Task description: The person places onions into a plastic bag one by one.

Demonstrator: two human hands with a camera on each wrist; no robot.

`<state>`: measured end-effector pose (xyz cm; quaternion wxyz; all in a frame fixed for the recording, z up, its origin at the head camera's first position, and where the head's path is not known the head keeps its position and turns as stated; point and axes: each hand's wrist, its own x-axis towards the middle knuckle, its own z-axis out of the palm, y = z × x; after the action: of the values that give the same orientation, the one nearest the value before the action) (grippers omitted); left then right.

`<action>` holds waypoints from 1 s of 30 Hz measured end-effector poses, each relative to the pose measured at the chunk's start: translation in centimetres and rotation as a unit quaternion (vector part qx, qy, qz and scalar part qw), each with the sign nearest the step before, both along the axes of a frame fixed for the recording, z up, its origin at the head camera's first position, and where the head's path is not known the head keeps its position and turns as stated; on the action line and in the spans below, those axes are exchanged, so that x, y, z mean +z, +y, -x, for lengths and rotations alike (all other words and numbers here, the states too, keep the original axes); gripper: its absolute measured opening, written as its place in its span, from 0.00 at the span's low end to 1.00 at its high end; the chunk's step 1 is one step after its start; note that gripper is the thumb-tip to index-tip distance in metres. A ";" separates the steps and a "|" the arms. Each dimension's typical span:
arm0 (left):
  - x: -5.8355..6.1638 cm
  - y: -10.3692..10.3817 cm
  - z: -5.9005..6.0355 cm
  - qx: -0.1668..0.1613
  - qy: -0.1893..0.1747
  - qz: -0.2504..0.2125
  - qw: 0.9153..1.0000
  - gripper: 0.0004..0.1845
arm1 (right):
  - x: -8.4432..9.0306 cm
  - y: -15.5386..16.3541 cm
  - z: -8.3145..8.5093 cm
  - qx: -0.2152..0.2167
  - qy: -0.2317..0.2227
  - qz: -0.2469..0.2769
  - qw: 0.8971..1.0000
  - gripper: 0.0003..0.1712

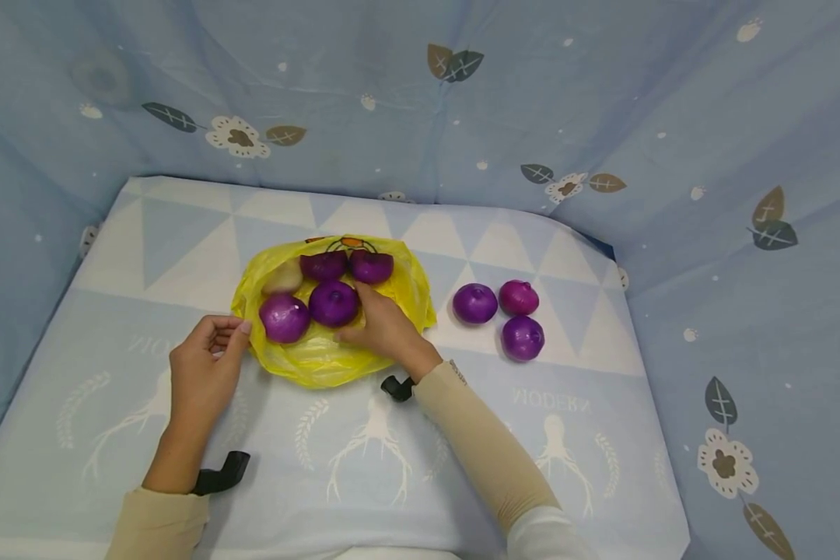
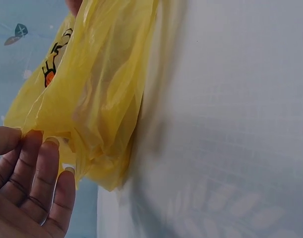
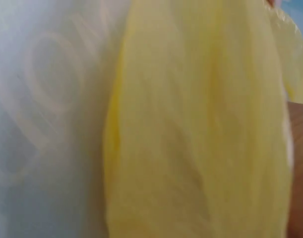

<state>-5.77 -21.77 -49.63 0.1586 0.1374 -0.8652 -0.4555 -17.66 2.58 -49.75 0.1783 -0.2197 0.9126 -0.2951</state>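
Observation:
A yellow plastic bag [image 1: 336, 365] lies open-mouthed on the table with several purple onions inside. At its left rim, my left hand [image 1: 208, 365] pinches the plastic between thumb and forefinger; the left wrist view shows this hand [image 2: 32, 183] at the bag's crumpled edge. My right hand [image 1: 385, 323] reaches into the bag over its right side. Its fingers are at the right edge of a purple onion [image 1: 334, 303], thumb spread below it. A lighter purple onion [image 1: 284, 318] sits to the left, a pale one [image 1: 285, 278] behind. Yellow plastic hides most of the right wrist view.
Three purple onions, one of them [image 1: 474, 303] nearest the bag, sit grouped on the patterned tablecloth [image 1: 602, 435] to the right. A blue floral curtain [image 1: 392, 93] hangs behind the table and along its sides. Black wrist mounts [image 1: 224, 473] show at both wrists.

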 end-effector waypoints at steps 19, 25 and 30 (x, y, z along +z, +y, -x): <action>0.1 0.1 0.0 0.014 -0.013 -0.003 1.000 0.14 | 1.4 0.8 -1.5 -0.012 -0.013 0.022 1.000 0.60; 0.2 0.0 0.0 0.012 -0.014 -0.005 1.000 0.14 | 3.7 1.9 -2.5 0.007 0.010 0.019 1.000 0.57; 0.1 -0.1 -0.2 0.011 -0.006 -0.004 1.000 0.13 | 5.7 3.7 -3.8 0.039 0.031 0.012 0.999 0.57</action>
<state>-5.61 -21.92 -49.55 0.1575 0.1500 -0.8629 -0.4562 -13.88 6.30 -44.02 0.1590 -0.2661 0.9048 -0.2918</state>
